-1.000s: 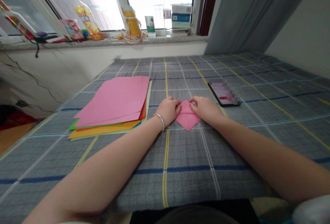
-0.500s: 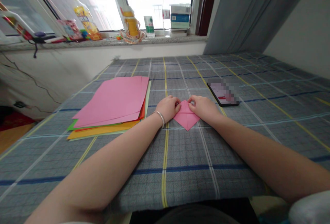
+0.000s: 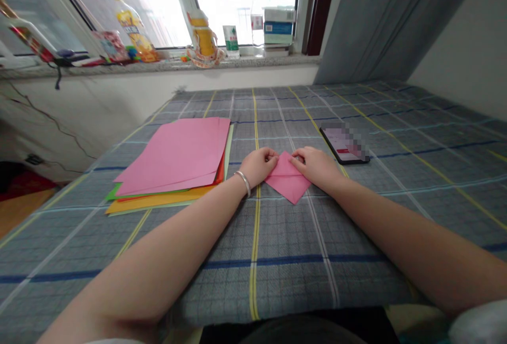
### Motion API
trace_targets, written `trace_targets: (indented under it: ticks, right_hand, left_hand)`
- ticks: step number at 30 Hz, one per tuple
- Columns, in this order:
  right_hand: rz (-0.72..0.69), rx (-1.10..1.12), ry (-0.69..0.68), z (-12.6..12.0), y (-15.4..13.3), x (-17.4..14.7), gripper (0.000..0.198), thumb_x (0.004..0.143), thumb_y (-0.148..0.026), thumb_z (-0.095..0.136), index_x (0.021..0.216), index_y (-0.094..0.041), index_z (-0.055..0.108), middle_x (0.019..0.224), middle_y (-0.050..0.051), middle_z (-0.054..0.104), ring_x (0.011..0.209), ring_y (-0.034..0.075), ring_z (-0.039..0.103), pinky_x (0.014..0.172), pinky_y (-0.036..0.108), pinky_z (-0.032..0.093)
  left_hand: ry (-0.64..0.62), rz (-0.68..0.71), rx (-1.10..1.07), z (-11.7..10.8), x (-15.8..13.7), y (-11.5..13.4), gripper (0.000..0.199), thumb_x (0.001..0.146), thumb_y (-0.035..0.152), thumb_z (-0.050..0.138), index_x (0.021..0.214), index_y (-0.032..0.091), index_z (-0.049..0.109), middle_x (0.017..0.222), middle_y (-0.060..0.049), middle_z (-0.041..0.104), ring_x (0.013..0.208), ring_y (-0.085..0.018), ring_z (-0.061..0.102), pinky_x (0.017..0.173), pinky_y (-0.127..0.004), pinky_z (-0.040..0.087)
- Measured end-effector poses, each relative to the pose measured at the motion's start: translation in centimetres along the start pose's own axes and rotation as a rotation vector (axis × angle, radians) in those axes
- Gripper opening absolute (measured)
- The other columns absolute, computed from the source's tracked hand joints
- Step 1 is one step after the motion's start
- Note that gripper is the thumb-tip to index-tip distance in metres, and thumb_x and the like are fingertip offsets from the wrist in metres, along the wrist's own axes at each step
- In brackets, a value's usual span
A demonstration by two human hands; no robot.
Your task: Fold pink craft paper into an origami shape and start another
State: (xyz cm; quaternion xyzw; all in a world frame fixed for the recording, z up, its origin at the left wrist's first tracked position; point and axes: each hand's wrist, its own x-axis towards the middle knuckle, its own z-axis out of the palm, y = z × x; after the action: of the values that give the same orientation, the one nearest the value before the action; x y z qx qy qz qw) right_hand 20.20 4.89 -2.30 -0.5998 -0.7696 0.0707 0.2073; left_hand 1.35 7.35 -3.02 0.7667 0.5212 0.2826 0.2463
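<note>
A small folded piece of pink paper (image 3: 291, 183) lies on the checked cloth in front of me, one point toward me and a crease running across it. My left hand (image 3: 259, 166) pinches its left edge between thumb and fingers; a silver bangle circles that wrist. On the opposite edge, my right hand (image 3: 312, 166) grips the paper the same way, thumb on top. The fingertips under the paper are partly hidden.
Left of my hands lies a stack of coloured paper (image 3: 178, 154), pink on top. A phone (image 3: 344, 144) rests to the right. Bottles and boxes line the windowsill (image 3: 158, 66) beyond the cloth-covered surface (image 3: 222, 291).
The folded pink paper has turned slightly and shows more of itself between my hands, its near point now a little farther right. Both hands keep their pinch on it.
</note>
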Motion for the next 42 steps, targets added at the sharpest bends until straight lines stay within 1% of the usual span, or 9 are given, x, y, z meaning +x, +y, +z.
trace_targets:
  ticks: [4,9,22,26,30,33,38,40,42]
  right_hand:
    - [-0.036,0.188,0.052,0.3,0.6,0.2,0.025,0.088,-0.039,0.053,0.085,-0.02,0.067,0.087,0.005,0.067,0.08,0.018,0.059,0.071,0.029,0.042]
    - [-0.078,0.42,0.108,0.5,0.7,0.3,0.02,0.085,-0.035,0.055,0.078,-0.02,0.064,0.081,0.003,0.065,0.076,0.017,0.058,0.068,0.028,0.042]
    - [-0.084,0.574,0.046,0.3,0.2,0.2,0.024,0.087,-0.035,0.048,0.084,-0.018,0.065,0.081,0.003,0.068,0.075,0.017,0.059,0.07,0.028,0.044]
    - [-0.085,0.507,0.078,0.1,0.4,0.4,0.024,0.088,-0.033,0.049,0.088,-0.018,0.067,0.085,0.003,0.07,0.078,0.017,0.061,0.071,0.028,0.044]
    - [-0.038,0.356,0.062,0.1,1.6,0.9,0.022,0.087,-0.03,0.052,0.09,-0.018,0.07,0.087,0.004,0.072,0.078,0.018,0.062,0.07,0.029,0.044]
    - [0.032,0.285,0.058,0.2,2.3,1.1,0.022,0.086,-0.029,0.053,0.095,-0.018,0.07,0.09,0.005,0.073,0.078,0.018,0.063,0.07,0.028,0.044]
    - [0.048,0.24,0.075,0.2,2.4,1.1,0.025,0.086,-0.027,0.053,0.104,-0.018,0.068,0.084,0.004,0.07,0.074,0.016,0.061,0.07,0.028,0.044]
    - [-0.004,0.19,0.11,0.1,2.4,1.1,0.024,0.087,-0.029,0.053,0.1,-0.016,0.068,0.088,0.006,0.068,0.078,0.017,0.06,0.072,0.028,0.044]
    - [-0.064,0.123,0.139,-0.1,2.4,1.0,0.023,0.087,-0.033,0.053,0.089,-0.016,0.069,0.088,0.007,0.066,0.083,0.018,0.058,0.076,0.029,0.042]
  left_hand:
    - [0.024,0.017,-0.184,-0.1,-0.5,0.5,0.016,0.084,0.025,0.053,0.085,0.014,0.064,0.072,0.0,0.064,0.061,-0.011,0.053,0.056,-0.022,0.039]
    - [0.074,0.051,-0.284,0.0,-0.8,0.9,0.011,0.082,0.024,0.055,0.082,0.015,0.061,0.066,0.002,0.058,0.059,-0.009,0.05,0.056,-0.021,0.038]
    - [0.128,0.134,-0.263,0.4,-0.6,0.4,0.008,0.083,0.024,0.055,0.083,0.016,0.059,0.068,0.003,0.056,0.058,-0.008,0.047,0.056,-0.021,0.038]
    - [0.091,0.147,-0.227,0.4,-0.4,0.2,0.009,0.085,0.024,0.053,0.088,0.017,0.057,0.068,0.003,0.055,0.058,-0.008,0.047,0.056,-0.021,0.038]
    - [-0.057,0.177,-0.146,-0.1,-0.4,-0.1,0.019,0.083,0.026,0.056,0.099,0.017,0.059,0.073,0.002,0.06,0.061,-0.01,0.05,0.059,-0.022,0.041]
    - [-0.12,0.165,-0.061,-0.9,-0.4,-0.1,0.025,0.082,0.029,0.059,0.103,0.017,0.061,0.076,0.001,0.063,0.063,-0.011,0.053,0.06,-0.023,0.042]
    - [-0.216,0.117,0.07,-2.1,-0.3,-0.1,0.013,0.077,0.029,0.062,0.075,0.017,0.067,0.066,0.001,0.062,0.059,-0.012,0.051,0.057,-0.024,0.038]
    - [-0.23,0.098,0.076,-2.2,-0.3,-0.1,0.017,0.078,0.03,0.061,0.067,0.017,0.064,0.062,0.002,0.06,0.057,-0.012,0.05,0.055,-0.024,0.036]
    - [-0.225,0.095,0.085,-2.2,-0.4,-0.3,0.022,0.079,0.032,0.059,0.064,0.018,0.062,0.059,0.002,0.057,0.055,-0.012,0.048,0.053,-0.024,0.033]
